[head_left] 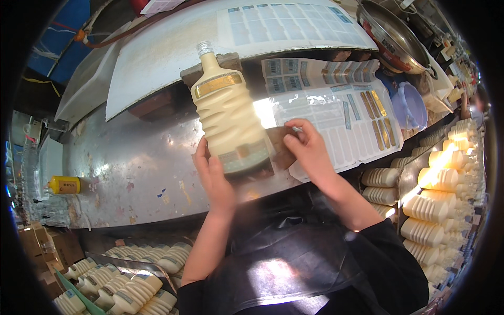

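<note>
A cream-coloured bottle with wavy ridges and a clear threaded neck lies with its neck pointing away from me. A gold band runs across its shoulder, and a greenish label strip crosses its base. Under the neck end sits a dark, rough block. My left hand grips the bottle's lower left side. Beside the lower right of the bottle, my right hand pinches a flat brown piece between thumb and fingers, against or very near the bottle's side.
Sheets of labels and gold strips lie right of the bottle; another label sheet rests on the white board behind. A steel pan and purple bucket stand right. A yellow container lies left. Similar bottles fill racks below.
</note>
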`<state>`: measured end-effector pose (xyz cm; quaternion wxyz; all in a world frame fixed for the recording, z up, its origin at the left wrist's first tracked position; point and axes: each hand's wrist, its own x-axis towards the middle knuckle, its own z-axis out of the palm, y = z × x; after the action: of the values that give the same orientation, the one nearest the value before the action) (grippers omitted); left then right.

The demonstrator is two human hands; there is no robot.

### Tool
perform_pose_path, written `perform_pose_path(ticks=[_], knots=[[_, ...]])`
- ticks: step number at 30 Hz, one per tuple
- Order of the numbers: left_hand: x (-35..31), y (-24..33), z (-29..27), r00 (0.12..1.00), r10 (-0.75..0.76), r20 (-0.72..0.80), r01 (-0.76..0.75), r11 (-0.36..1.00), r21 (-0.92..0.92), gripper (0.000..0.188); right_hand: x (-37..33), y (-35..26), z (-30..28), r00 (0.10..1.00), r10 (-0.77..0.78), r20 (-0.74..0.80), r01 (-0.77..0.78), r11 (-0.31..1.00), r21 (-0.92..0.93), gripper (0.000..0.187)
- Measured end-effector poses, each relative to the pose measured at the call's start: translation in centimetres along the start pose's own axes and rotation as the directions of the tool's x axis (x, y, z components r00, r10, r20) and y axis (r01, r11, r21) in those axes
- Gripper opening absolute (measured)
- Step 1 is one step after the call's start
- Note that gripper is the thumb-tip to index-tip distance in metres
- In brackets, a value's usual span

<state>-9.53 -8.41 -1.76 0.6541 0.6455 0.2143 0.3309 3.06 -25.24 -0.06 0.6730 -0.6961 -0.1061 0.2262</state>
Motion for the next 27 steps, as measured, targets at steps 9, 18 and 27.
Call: perform_pose_path(ticks=[9, 18, 27], knots=[[0.8, 0.1, -0.2, 0.994, 0.108, 0.027, -0.111, 0.945, 0.307, 0.061, 0.4, -2.1, 2.3, 0.955, 0.097, 0.282, -0.032, 0.973, -0.228, 0.045], [0.4, -0.7, -0.6, 0.996, 0.076, 0.049, -0.088, 0.931, 0.354, 0.059, 0.5, -0.5, 3.1, 0.970, -0.011, 0.244, 0.020, 0.999, -0.035, 0.047], [0.3, -0.5, -0.5, 0.995, 0.058, 0.082, -0.082, 0.941, 0.327, 0.061, -0.3, -2.2, 2.6, 0.953, 0.114, 0.280, -0.064, 0.981, -0.184, 0.053]])
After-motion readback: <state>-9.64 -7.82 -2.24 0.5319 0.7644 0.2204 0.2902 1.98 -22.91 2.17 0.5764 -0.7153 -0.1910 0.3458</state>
